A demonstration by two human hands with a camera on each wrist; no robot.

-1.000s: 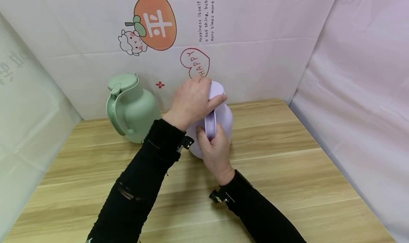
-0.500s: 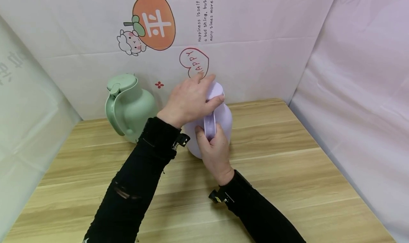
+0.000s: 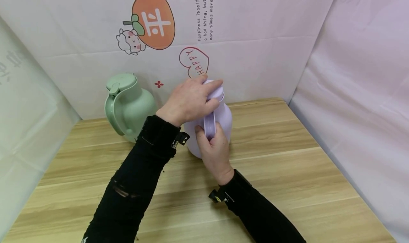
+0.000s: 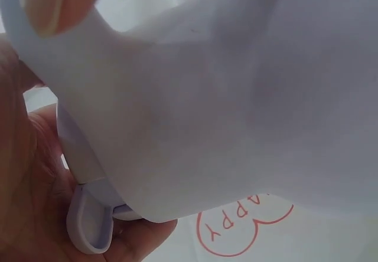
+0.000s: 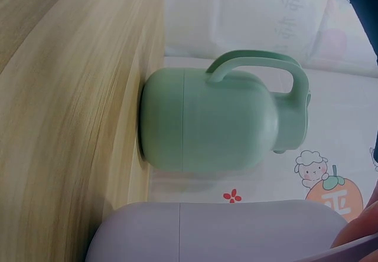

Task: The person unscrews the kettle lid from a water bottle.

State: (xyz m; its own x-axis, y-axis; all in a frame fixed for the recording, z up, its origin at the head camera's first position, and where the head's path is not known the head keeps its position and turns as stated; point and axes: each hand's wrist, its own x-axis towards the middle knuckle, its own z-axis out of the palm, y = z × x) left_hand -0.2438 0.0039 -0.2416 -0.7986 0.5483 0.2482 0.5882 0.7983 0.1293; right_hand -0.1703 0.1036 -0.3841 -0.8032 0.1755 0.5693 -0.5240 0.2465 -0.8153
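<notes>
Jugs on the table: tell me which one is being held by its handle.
The purple jug: the right hand grips its handle, while no hand touches the green jug.

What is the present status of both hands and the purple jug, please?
Left hand on lid, right hand gripping handle. Purple jug upright on table. Green jug stands to its left, not blocking.
</notes>
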